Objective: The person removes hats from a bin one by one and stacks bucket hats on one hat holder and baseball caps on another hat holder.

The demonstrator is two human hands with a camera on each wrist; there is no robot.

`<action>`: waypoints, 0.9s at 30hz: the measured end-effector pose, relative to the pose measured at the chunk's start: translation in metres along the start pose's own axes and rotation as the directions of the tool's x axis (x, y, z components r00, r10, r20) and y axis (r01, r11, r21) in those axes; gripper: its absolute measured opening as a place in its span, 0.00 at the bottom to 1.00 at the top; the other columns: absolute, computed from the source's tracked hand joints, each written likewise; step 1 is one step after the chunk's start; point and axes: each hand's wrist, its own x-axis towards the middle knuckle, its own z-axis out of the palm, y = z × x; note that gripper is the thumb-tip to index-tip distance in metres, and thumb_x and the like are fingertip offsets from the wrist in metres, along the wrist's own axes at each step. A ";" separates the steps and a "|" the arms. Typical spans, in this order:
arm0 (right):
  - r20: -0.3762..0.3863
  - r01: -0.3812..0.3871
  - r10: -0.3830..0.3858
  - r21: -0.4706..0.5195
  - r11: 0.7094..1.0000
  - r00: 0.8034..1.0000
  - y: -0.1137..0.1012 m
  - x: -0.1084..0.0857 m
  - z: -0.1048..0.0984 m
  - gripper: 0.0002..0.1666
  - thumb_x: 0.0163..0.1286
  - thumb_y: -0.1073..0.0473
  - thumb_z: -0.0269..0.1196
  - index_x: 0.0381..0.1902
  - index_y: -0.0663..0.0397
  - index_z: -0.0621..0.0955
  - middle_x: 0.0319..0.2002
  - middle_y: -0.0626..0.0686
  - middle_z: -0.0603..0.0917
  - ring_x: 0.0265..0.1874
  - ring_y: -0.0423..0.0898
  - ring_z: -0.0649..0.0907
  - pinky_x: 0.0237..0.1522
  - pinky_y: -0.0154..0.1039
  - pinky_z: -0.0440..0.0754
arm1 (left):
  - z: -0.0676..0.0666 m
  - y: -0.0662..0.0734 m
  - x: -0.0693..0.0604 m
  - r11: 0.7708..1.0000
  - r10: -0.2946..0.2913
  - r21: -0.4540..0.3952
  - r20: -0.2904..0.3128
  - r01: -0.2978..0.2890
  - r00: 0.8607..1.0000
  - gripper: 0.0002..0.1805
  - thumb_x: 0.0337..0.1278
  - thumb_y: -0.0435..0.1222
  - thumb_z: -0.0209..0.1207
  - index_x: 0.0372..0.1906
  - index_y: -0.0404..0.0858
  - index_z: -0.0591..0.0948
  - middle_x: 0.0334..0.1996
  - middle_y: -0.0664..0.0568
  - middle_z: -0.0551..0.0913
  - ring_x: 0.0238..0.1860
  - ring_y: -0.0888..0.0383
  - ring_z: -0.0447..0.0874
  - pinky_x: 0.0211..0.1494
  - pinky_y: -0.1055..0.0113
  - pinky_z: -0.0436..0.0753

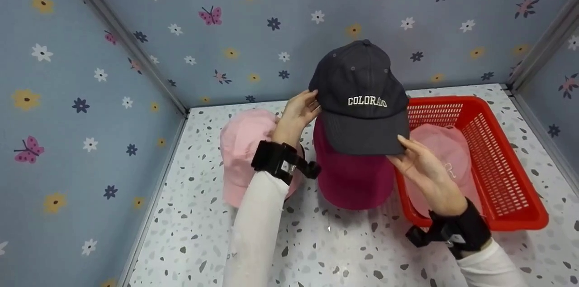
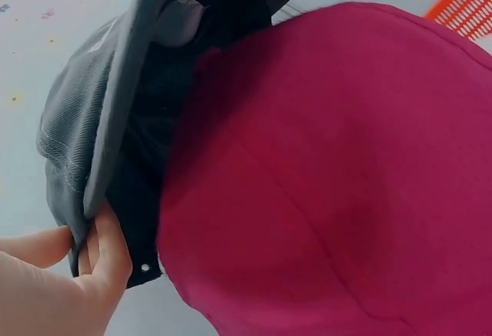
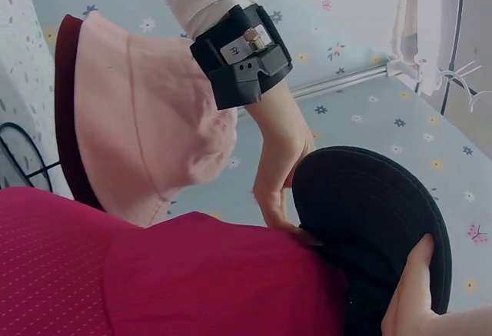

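Both hands hold a dark grey baseball cap [image 1: 359,81] with white "COLORADO" lettering, its brim towards me. My left hand [image 1: 295,114] pinches the cap's lower edge at the left; the left wrist view shows the thumb outside and fingers inside the rim. My right hand [image 1: 425,174] pinches the right corner of the brim, the thumb lying on the brim's underside [image 3: 361,197] in the right wrist view. Directly below and partly hidden by the grey cap is a magenta cap [image 1: 355,183]. In the left wrist view, the magenta crown [image 2: 330,167] overlaps the grey cap's opening.
A pink hat [image 1: 244,155] stands at the left, partly behind my left forearm. At the right, a red plastic basket [image 1: 520,178] holds a pink cap [image 1: 441,142]. Part of a black wire frame [image 3: 38,168] shows beside the hats. Patterned panels [image 1: 271,29] enclose the speckled table [image 1: 190,214].
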 end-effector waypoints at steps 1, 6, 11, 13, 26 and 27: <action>0.002 -0.004 0.004 -0.014 1.000 1.000 0.001 -0.001 -0.001 0.16 0.70 0.66 0.44 0.51 0.59 0.73 0.52 0.56 0.75 0.52 0.49 0.75 0.58 0.41 0.66 | -0.002 -0.001 -0.001 1.000 0.001 0.020 -0.006 -0.001 1.000 0.27 0.57 0.23 0.49 0.62 0.33 0.60 0.54 0.41 0.71 0.41 0.54 0.73 0.41 0.67 0.74; -0.016 -0.027 0.026 -0.050 0.998 1.000 0.004 -0.006 -0.009 0.16 0.70 0.66 0.43 0.50 0.60 0.74 0.50 0.57 0.77 0.50 0.49 0.76 0.56 0.41 0.69 | -0.009 -0.007 -0.006 0.992 0.010 0.126 -0.020 -0.007 1.000 0.17 0.56 0.26 0.51 0.52 0.29 0.70 0.41 0.43 0.75 0.32 0.55 0.74 0.30 0.69 0.74; -0.099 -0.038 0.028 -0.094 0.995 0.995 0.008 -0.012 -0.014 0.15 0.69 0.67 0.45 0.44 0.61 0.78 0.45 0.56 0.79 0.45 0.47 0.79 0.51 0.38 0.73 | -0.015 -0.013 -0.008 0.978 -0.005 0.209 -0.071 0.020 0.997 0.17 0.55 0.29 0.54 0.51 0.29 0.72 0.48 0.41 0.75 0.37 0.53 0.75 0.34 0.67 0.75; -0.132 -0.036 0.019 -0.127 0.991 0.991 0.010 -0.015 -0.016 0.15 0.68 0.67 0.46 0.42 0.60 0.80 0.43 0.55 0.80 0.42 0.46 0.79 0.49 0.37 0.75 | -0.018 -0.015 -0.008 0.970 -0.011 0.241 -0.094 0.034 0.996 0.19 0.55 0.29 0.54 0.53 0.29 0.71 0.51 0.40 0.74 0.39 0.52 0.75 0.34 0.67 0.76; -0.219 -0.096 0.033 -0.288 0.953 0.975 0.014 -0.021 -0.025 0.14 0.68 0.59 0.50 0.39 0.52 0.82 0.40 0.50 0.82 0.38 0.41 0.80 0.44 0.32 0.76 | -0.032 -0.028 -0.013 0.938 0.033 0.346 -0.116 0.009 0.993 0.05 0.55 0.31 0.54 0.35 0.33 0.76 0.28 0.48 0.77 0.25 0.57 0.75 0.24 0.70 0.74; -0.227 -0.100 0.030 -0.306 0.947 0.974 0.015 -0.021 -0.026 0.14 0.68 0.58 0.50 0.39 0.52 0.82 0.40 0.49 0.82 0.38 0.40 0.80 0.43 0.31 0.76 | -0.033 -0.029 -0.013 0.937 0.033 0.350 -0.125 0.013 0.992 0.05 0.55 0.31 0.54 0.35 0.33 0.76 0.28 0.49 0.77 0.24 0.57 0.75 0.24 0.71 0.74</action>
